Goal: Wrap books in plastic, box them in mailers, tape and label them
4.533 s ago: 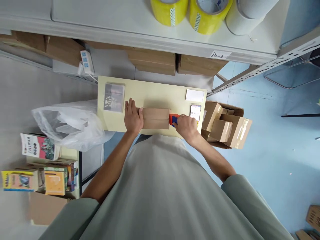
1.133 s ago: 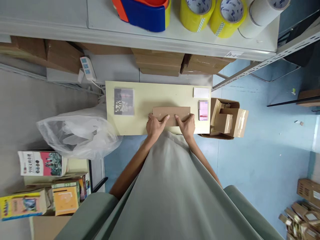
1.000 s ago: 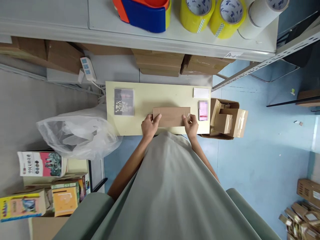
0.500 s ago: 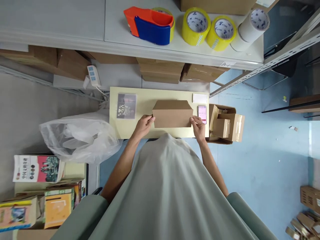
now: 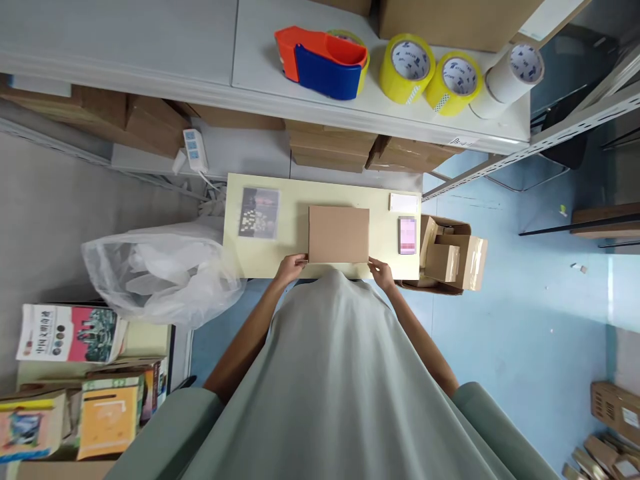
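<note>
A flat-topped brown cardboard box (image 5: pixel 339 235) sits on the cream table (image 5: pixel 295 191) in front of me. My left hand (image 5: pixel 291 268) is at its near left corner, fingers closed together on the edge. At the near right corner, my right hand (image 5: pixel 382 273) pinches the edge with fingertips and thumb. The side of the box facing me is mostly out of sight. Left of it lies a clear bag with printed dark contents (image 5: pixel 259 213). A phone with a pink screen (image 5: pixel 407 235) and a small white box (image 5: pixel 405 203) lie to the right.
On the shelf (image 5: pixel 165 87) beyond are a red-and-blue tape dispenser (image 5: pixel 325 63), yellow tape rolls (image 5: pixel 409 60) and white rolls (image 5: pixel 525 65). A plastic bag (image 5: pixel 165 273) hangs left of the table. An open carton of small boxes (image 5: pixel 445 257) stands right. Books (image 5: pixel 110 417) lie lower left.
The cardboard's slanted far flap has gone, leaving a flat rectangular top. Both hands have come down toward me to the near corners, the right one also inward. The camera view has shifted slightly.
</note>
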Action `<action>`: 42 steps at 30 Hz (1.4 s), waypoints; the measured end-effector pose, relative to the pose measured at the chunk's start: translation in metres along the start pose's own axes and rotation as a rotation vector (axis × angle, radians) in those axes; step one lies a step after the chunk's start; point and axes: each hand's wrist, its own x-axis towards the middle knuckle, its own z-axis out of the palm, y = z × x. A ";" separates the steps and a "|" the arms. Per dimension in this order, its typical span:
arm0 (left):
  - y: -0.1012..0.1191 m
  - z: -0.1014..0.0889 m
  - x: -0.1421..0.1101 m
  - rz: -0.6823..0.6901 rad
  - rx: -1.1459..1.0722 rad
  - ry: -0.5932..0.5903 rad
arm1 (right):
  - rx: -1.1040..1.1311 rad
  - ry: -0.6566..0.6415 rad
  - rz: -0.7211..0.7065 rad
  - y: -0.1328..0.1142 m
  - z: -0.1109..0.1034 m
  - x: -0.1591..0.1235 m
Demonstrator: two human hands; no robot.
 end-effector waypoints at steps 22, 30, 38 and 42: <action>0.098 -0.037 -0.005 0.201 -0.171 0.219 | 0.212 0.151 -0.104 -0.101 -0.037 0.006; 0.096 -0.023 -0.005 0.017 0.114 0.165 | -0.020 0.068 -0.036 -0.095 -0.029 0.008; 0.113 -0.022 0.020 0.124 0.087 0.295 | -0.210 0.227 -0.171 -0.111 -0.032 0.036; 0.113 -0.027 0.031 0.148 0.086 0.254 | -0.254 0.196 -0.218 -0.110 -0.034 0.046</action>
